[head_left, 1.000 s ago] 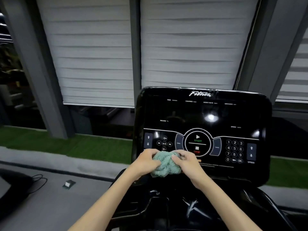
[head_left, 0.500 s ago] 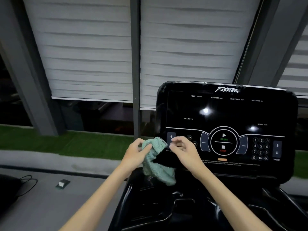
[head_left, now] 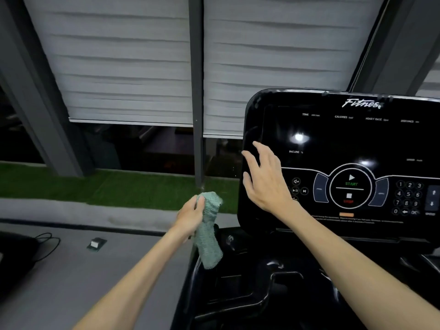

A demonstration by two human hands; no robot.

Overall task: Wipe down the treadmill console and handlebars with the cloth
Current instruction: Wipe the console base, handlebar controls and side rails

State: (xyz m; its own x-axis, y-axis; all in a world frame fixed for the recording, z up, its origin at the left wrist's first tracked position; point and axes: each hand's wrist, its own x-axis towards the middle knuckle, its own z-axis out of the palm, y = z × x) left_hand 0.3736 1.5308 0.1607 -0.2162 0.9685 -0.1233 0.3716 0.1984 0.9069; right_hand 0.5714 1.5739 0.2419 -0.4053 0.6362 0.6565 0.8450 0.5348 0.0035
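Cloth (head_left: 208,231) teal-green, nubby knit texture, bunched into a long roll. Left hand (head_left: 191,214) grips its upper part, fingers and thumb curled round it. The cloth hangs down just off the lower left corner of the console (head_left: 345,144), not touching the screen face. Its lower end sits in front of the left edge of the lower tray (head_left: 240,296).

Right hand (head_left: 264,179) is at the left edge of the console, fingers straight and spread, holding nothing. Palm faces the glossy panel; cannot tell if it actually touches.

Tray below the console is black moulded plastic with recessed pockets. Too dark to tell what is in them.

Console is a rounded-corner rectangle, glossy black, with light glare spots. It carries printed white labels, a round start/stop dial in the middle and a number keypad at the right edge. Its right side runs out of frame.

Open room lies left of the console: grey matte floor (head_left: 71,282), with a small grey block (head_left: 96,244) and a black cable (head_left: 45,244) near the far left. A green turf strip (head_left: 95,184) runs behind the floor. Ribbed grey blinds (head_left: 119,67) hang between dark grey posts (head_left: 197,91).
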